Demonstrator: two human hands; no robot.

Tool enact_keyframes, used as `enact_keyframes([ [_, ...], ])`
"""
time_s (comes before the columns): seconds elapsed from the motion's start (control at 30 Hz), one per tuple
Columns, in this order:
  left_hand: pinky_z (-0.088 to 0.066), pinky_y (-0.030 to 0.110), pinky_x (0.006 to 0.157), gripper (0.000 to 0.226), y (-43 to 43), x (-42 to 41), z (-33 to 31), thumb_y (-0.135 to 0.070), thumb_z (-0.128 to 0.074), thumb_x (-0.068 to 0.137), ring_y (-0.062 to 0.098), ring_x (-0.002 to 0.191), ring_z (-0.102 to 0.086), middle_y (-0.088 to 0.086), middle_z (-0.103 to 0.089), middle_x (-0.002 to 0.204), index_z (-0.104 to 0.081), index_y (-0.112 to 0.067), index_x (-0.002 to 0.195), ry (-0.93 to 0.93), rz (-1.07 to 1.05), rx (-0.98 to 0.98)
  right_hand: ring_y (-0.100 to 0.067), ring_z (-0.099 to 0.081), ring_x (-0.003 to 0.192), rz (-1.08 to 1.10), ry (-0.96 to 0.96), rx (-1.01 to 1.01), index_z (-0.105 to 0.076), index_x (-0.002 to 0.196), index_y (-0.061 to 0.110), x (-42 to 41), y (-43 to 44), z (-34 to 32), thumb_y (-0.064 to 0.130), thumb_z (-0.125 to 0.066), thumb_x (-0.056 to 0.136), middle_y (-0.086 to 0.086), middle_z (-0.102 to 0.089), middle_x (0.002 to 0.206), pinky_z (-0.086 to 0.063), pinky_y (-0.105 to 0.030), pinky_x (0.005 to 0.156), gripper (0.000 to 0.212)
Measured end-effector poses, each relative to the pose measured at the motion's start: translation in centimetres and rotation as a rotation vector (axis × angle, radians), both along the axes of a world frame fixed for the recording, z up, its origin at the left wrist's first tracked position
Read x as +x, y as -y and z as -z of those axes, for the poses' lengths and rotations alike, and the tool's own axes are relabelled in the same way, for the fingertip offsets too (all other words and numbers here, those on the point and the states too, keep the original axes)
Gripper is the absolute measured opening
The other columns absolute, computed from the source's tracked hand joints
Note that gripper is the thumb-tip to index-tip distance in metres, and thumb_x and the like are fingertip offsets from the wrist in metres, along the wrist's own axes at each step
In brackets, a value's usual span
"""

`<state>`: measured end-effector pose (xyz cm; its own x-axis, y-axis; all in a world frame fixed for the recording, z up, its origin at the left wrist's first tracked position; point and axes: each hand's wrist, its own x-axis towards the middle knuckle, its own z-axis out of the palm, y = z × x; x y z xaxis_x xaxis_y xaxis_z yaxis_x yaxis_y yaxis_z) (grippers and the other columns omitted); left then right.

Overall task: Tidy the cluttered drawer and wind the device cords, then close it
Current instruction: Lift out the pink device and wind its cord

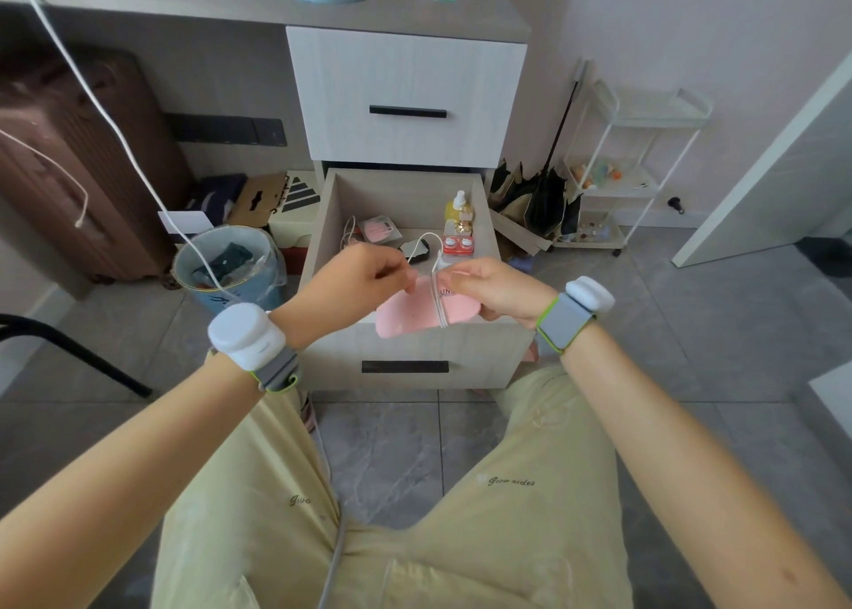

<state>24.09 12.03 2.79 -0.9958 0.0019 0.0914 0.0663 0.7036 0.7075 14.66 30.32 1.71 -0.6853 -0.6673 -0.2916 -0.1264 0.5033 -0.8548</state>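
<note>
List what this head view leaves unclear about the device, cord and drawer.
Head view:
- pink device: right end and print covered by the right hand.
- white cord: free end hidden in the left hand's pinch.
- drawer: front floor blocked by both hands.
- yellow bottle: label too small.

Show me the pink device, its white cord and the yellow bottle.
pink device [402, 317]: head view, pink body left of the wraps.
white cord [438, 307]: head view, turns wound round the device.
yellow bottle [455, 214]: head view, its yellow body.
</note>
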Motion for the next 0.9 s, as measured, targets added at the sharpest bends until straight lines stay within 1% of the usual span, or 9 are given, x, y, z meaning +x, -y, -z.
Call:
enact_keyframes([
  [0.13, -0.05, 0.028, 0.059, 0.023, -0.6, 0.4, 0.4, -0.02, -0.048, 0.095, 0.008, 0.051, -0.053, -0.002, -0.057, 0.06, -0.067, -0.019, 0.082, 0.027, 0.003, 0.006, 0.0, -0.044, 0.034, 0.257, 0.009, -0.101, -0.057, 0.123, 0.012, -0.4, 0.2, 0.6, 0.027, -0.043, 0.099, 0.005, -0.043, 0.066, -0.027, -0.009, 0.032, 0.032],
  [0.23, -0.051, 0.019, 0.059, 0.023, -1.4, 0.4, 1.2, -0.019, -0.047, 0.097, 0.001, 0.049, -0.056, -0.005, -0.059, 0.059, -0.066, -0.017, 0.086, 0.087, 0.041, 0.057, 0.0, -0.036, 0.026, 0.421, 0.119, -0.25, -0.056, 0.12, 0.008, -0.5, 0.7, 1.4, 0.027, -0.043, 0.1, 0.002, -0.041, 0.065, -0.025, -0.011, 0.029, 0.031],
  [0.37, -0.053, 0.029, 0.065, 0.021, -1.6, 0.3, 2.3, -0.021, -0.045, 0.097, 0.001, 0.049, -0.054, -0.002, -0.057, 0.06, -0.063, -0.02, 0.085, 0.054, 0.069, 0.047, 0.0, -0.027, 0.027, 0.502, 0.353, -0.462, -0.053, 0.103, 0.012, -0.2, 1.3, 2.2, 0.025, -0.04, 0.101, -0.002, -0.035, 0.062, -0.018, -0.012, 0.029, 0.019],
  [0.47, -0.046, 0.022, 0.054, 0.026, -1.2, 0.2, 2.4, -0.02, -0.044, 0.098, 0.001, 0.047, -0.049, 0.001, -0.055, 0.06, -0.06, -0.023, 0.078, 0.084, 0.126, 0.088, -0.001, -0.027, 0.027, 0.463, 0.529, -0.594, -0.05, 0.086, 0.012, 0.0, 0.9, 2.3, 0.026, -0.035, 0.102, -0.001, -0.037, 0.059, -0.017, -0.012, 0.029, 0.026],
  [0.53, -0.042, 0.019, 0.057, 0.03, -1.0, 0.2, 2.5, -0.02, -0.044, 0.099, 0.005, 0.053, -0.048, 0.001, -0.055, 0.063, -0.059, -0.015, 0.072, 0.155, 0.189, 0.158, -0.001, -0.025, 0.027, 0.393, 0.624, -0.65, -0.049, 0.084, 0.012, 0.0, 0.6, 2.4, 0.029, -0.033, 0.101, 0.002, -0.041, 0.053, -0.018, -0.013, 0.028, 0.03],
  [0.6, -0.041, 0.015, 0.066, 0.031, -0.9, 0.3, 2.6, -0.021, -0.046, 0.097, 0.002, 0.058, -0.049, -0.01, -0.055, 0.063, -0.057, -0.009, 0.071, 0.205, 0.229, 0.211, -0.002, -0.023, 0.029, 0.325, 0.647, -0.648, -0.049, 0.084, 0.012, 0.0, 0.4, 2.4, 0.029, -0.034, 0.1, 0.004, -0.042, 0.048, -0.018, -0.013, 0.028, 0.029],
  [0.7, -0.043, 0.011, 0.075, 0.006, 0.1, 0.2, 2.6, -0.016, -0.064, 0.087, -0.003, 0.072, -0.059, -0.014, -0.062, 0.074, -0.061, -0.014, 0.082, 0.202, 0.217, 0.316, -0.006, -0.025, 0.038, 0.219, 0.571, -0.523, -0.054, 0.087, 0.013, 0.2, -0.1, 2.0, 0.026, -0.039, 0.099, 0.002, -0.045, 0.056, -0.015, -0.013, 0.034, 0.024],
  [0.8, -0.048, 0.011, 0.078, 0.018, 1.7, -0.3, 2.5, 0.003, -0.063, 0.082, 0.001, 0.082, -0.063, -0.009, -0.068, 0.085, -0.068, -0.013, 0.087, 0.187, 0.236, 0.259, -0.009, -0.029, 0.05, 0.091, 0.472, -0.384, -0.063, 0.094, 0.018, 0.5, -0.5, 1.4, 0.024, -0.041, 0.098, 0.001, -0.049, 0.063, -0.01, -0.021, 0.044, 0.023],
  [0.9, -0.049, 0.02, 0.091, 0.027, 1.8, -0.4, 2.4, 0.001, -0.063, 0.084, 0.009, 0.107, -0.059, 0.005, -0.062, 0.116, -0.067, -0.007, 0.109, 0.086, 0.333, 0.119, -0.018, -0.046, 0.068, -0.035, 0.382, -0.298, -0.071, 0.094, 0.024, 0.6, -0.3, 0.8, 0.032, -0.057, 0.087, -0.006, -0.058, 0.081, -0.023, -0.026, 0.053, 0.018],
])
